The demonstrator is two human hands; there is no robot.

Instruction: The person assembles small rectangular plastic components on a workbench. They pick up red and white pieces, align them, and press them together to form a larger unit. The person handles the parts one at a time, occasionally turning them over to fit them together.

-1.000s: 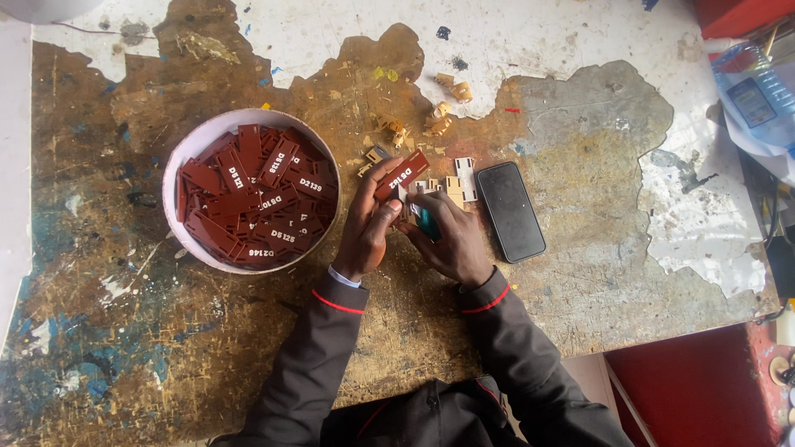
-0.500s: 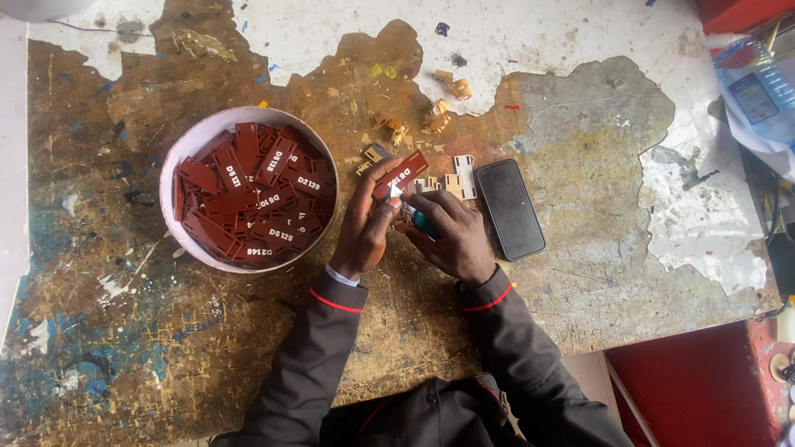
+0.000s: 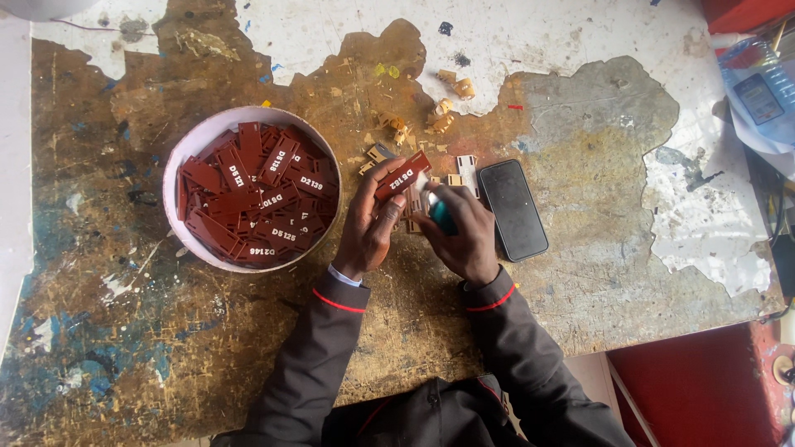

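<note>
Gripping a dark red tag (image 3: 403,175) with white lettering, the left hand (image 3: 370,225) has its fingers closed around the lower end while the tag tilts up to the right, above a worn, paint-scarred surface (image 3: 580,273). The right hand (image 3: 464,233) sits just beside it, fingers wrapped around a small teal tool (image 3: 440,215) — its tip close to the tag's end. Left of the hands stands a round white bowl (image 3: 184,161) heaped with more red tags (image 3: 252,203). A black phone (image 3: 513,209) lies face up just right of the right hand. Small tan plastic pieces (image 3: 439,120) are scattered beyond the hands — some hidden behind the fingers. A clear plastic bag (image 3: 758,95) rests at the far right edge.
</note>
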